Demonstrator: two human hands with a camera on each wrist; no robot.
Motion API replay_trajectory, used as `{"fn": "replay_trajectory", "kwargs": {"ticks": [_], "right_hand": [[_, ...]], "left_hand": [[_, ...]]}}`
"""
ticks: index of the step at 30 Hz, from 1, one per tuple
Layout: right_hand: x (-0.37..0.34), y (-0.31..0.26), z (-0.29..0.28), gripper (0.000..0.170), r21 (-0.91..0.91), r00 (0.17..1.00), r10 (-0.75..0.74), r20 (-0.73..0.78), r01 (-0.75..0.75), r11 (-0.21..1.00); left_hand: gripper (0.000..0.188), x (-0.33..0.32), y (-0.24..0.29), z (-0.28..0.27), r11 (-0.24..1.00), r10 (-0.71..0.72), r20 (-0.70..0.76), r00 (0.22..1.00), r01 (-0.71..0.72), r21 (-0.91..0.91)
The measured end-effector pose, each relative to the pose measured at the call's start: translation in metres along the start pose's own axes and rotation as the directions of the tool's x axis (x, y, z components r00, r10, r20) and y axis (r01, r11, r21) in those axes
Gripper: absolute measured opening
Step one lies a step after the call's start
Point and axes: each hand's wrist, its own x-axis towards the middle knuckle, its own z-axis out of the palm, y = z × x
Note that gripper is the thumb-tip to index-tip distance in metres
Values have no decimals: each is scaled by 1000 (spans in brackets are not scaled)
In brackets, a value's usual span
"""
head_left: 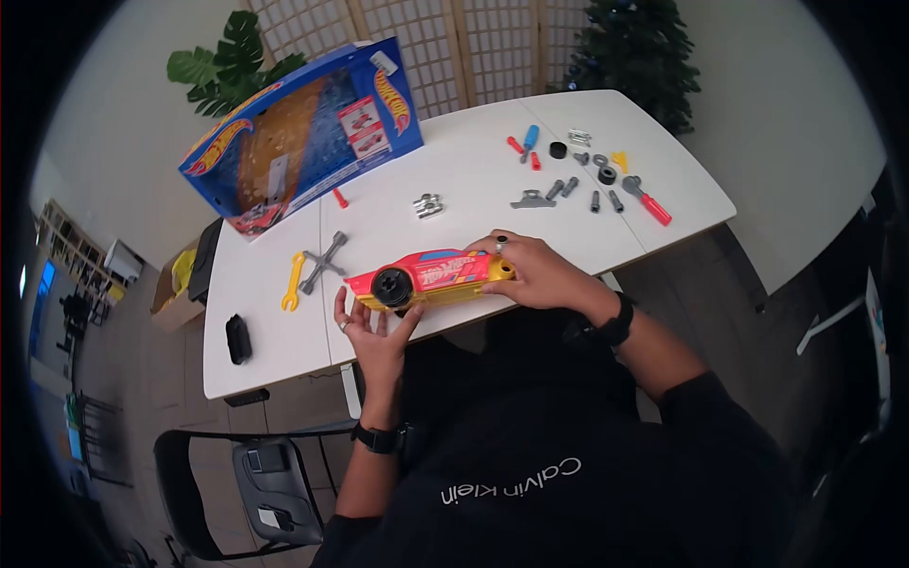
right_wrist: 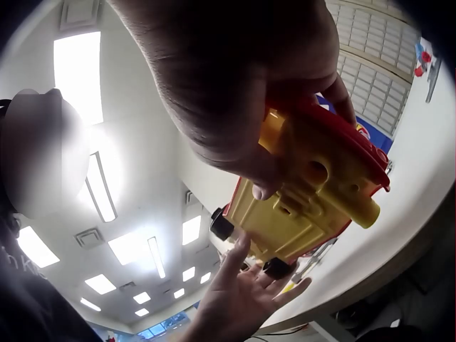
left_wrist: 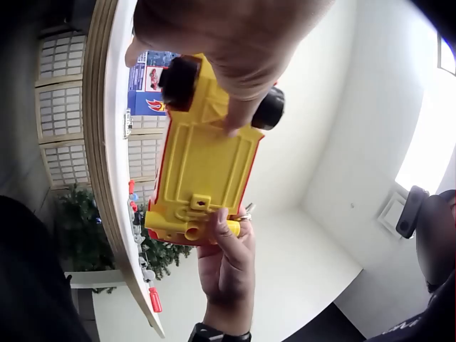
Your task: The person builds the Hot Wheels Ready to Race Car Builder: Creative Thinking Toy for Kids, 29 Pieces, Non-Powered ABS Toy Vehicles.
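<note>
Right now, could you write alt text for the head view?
The right hand holds a red-yellow toy car at the near edge of a white table; the left hand touches its wheeled end. Tools, parts and a blue box are on the table.

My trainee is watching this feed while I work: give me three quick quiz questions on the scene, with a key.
1. True or false: only the right hand touches the toy car.
2. Which lies nearest the yellow wrench?
a) blue-handled screwdriver
b) grey cross wrench
c) red-handled wrench
3. Fill in: the two black wheels on the car are at the end by the ____ hand.

Key:
1. False; the left hand touches it too.
2. b
3. left
</note>
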Motion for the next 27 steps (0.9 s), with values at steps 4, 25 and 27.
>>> {"fn": "replay_trajectory", "kwargs": {"ticks": [4,25,27], "right_hand": [[9,18,-5,53,7,990,80,118,-81,997],[41,147,-109,48,-213,976,216,13,-208,955],[61,202,-128,44,-396,946,213,-243,-297,869]], "left_hand": [[131,3,8,2,902,71,21,997,-73,426],[72,57,78,80,-17,-63,707,705,-709,705],[69,54,79,81,-47,-33,712,701,-713,699]]}}
